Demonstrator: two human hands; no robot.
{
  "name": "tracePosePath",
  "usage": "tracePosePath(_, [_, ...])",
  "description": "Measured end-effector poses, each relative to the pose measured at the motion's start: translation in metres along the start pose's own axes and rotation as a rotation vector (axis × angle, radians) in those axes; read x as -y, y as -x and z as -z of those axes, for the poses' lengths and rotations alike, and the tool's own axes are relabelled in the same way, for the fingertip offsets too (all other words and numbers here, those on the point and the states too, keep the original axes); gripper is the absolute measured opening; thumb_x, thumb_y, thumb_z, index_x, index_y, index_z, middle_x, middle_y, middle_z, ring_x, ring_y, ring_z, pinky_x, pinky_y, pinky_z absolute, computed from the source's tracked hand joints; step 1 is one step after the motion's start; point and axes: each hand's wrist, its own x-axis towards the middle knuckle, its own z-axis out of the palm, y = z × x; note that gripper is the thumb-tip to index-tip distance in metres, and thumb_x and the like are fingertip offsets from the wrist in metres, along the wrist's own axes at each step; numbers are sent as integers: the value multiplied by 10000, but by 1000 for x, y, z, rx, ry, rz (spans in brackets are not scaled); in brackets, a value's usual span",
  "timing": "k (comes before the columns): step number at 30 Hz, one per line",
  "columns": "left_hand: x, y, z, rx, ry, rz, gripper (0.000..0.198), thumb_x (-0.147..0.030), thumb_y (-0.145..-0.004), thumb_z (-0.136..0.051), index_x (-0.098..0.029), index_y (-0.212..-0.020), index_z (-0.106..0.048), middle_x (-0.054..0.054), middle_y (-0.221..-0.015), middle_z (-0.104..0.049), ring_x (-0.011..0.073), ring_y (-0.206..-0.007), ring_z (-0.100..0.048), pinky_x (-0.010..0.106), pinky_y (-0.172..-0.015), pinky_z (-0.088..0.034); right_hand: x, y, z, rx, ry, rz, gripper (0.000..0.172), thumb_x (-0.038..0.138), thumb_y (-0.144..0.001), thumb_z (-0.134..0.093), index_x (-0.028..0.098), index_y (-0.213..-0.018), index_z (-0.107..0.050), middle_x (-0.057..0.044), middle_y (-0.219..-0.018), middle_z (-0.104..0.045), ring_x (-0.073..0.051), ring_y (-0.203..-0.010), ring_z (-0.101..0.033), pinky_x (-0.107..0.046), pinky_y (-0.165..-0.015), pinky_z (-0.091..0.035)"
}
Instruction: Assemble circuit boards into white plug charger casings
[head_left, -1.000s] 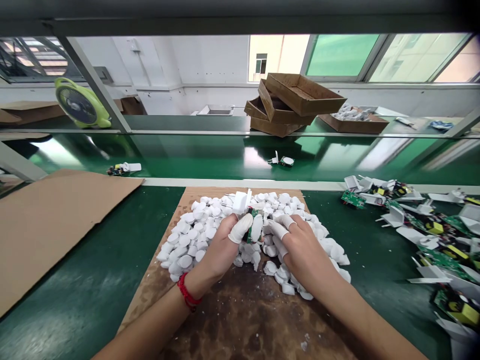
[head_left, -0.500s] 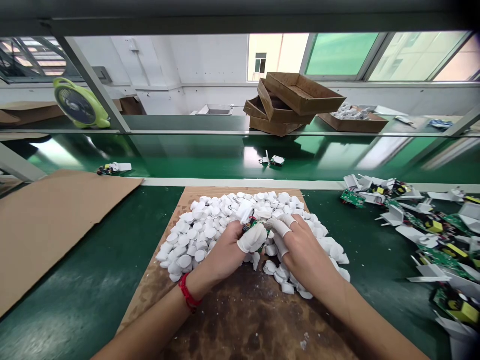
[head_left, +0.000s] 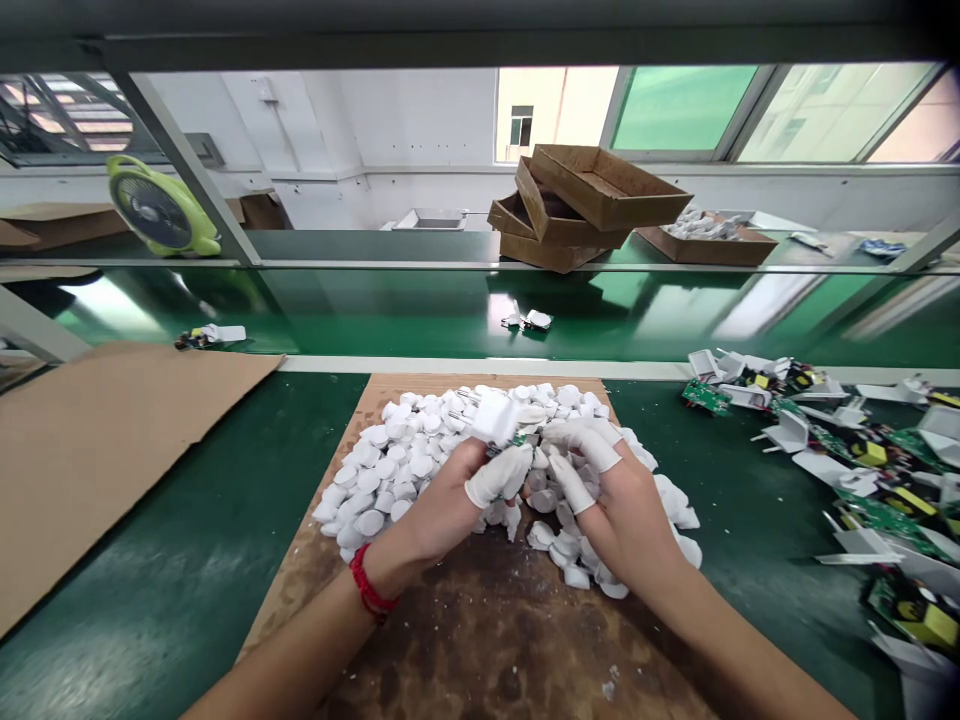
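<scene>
My left hand [head_left: 487, 480], in white finger cots, pinches a white plug housing [head_left: 495, 418] with metal prongs pointing left. A bit of green circuit board [head_left: 519, 440] shows at its edge, mostly hidden by my fingers. Just right of it, my right hand [head_left: 600, 480], also in finger cots, has its thumb and forefinger brought together by the board; what lies between the tips is hidden. Beneath both hands spreads a heap of small white caps [head_left: 405, 460] on a brown board [head_left: 450, 620].
Plug housings with circuit boards [head_left: 862, 450] are piled on the right. A cardboard sheet [head_left: 112, 440] lies left. Behind runs a green conveyor belt [head_left: 375, 310] carrying a few parts. Stacked cardboard trays [head_left: 600, 190] and a green fan [head_left: 161, 210] stand on the shelf.
The white housing has turned in my left hand, its broad face now showing. My right hand has rotated, its thumb more visible. Parts on the belt have shifted left.
</scene>
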Motion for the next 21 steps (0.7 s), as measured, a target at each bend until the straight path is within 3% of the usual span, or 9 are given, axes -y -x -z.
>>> tracePosePath(4, [-10, 0, 0, 141, -32, -98, 336, -350, -628, -810, -162, -844, -634, 12, -817, -635, 166, -767, -577, 256, -741, -480, -1, -3, 2, -45, -392, -235, 109, 241, -876, -583, 234, -984, -591, -41, -955, -622, -220, -879, -566, -355, -786, -437])
tracePosePath(7, [-11, -1, 2, 267, 7, -177, 609, -220, -539, -869, -174, -1089, -611, 58, -1089, -649, 249, -1041, -585, 300, -911, -465, 0, -8, 3, -102, -737, -370, 176, 266, -783, -710, 241, -925, -609, -30, -967, -633, -215, -904, -588, -318, -775, -461])
tracePosePath(9, [-9, -1, 4, 290, 14, -138, 762, -176, -520, -878, -178, -1204, -543, 90, -1161, -635, 287, -1098, -577, 332, -906, -481, 1, -11, 4, -138, -934, -411, 186, 271, -737, -759, 246, -867, -628, -18, -944, -646, -200, -897, -603, -289, -769, -480])
tracePosePath(12, [-6, 0, 7, 280, -42, -65, 749, -193, -497, -889, -139, -1160, -544, 119, -1084, -661, 307, -1002, -619, 350, -808, -517, 4, -14, 6, -87, -1148, -459, 184, 273, -691, -800, 248, -802, -656, 2, -814, -667, -172, -782, -626, -266, -729, -508])
tracePosePath(15, [-5, -1, 11, 300, -123, -80, 778, -207, -491, -890, -127, -1184, -545, 124, -1065, -662, 305, -962, -622, 345, -772, -513, 6, -11, 9, 57, -1227, -425, 213, 281, -658, -828, 260, -826, -698, 1, -774, -688, -171, -708, -629, -285, -703, -521])
tracePosePath(18, [-5, -2, 12, 382, -105, -109, 990, -217, -519, -882, -180, -1377, -390, 120, -1140, -647, 319, -1041, -595, 361, -821, -503, 6, -6, 12, 197, -1173, -327, 164, 277, -716, -793, 268, -868, -733, -12, -784, -701, -159, -650, -606, -285, -664, -513])
tracePosePath(21, [-6, -2, 13, 414, -95, -126, 1102, -236, -513, -889, -203, -1440, -293, 122, -1207, -625, 343, -1165, -527, 398, -925, -466, 6, -3, 14, 230, -1084, -262, 121, 251, -765, -759, 278, -883, -746, -15, -848, -705, -149, -681, -597, -267, -678, -498])
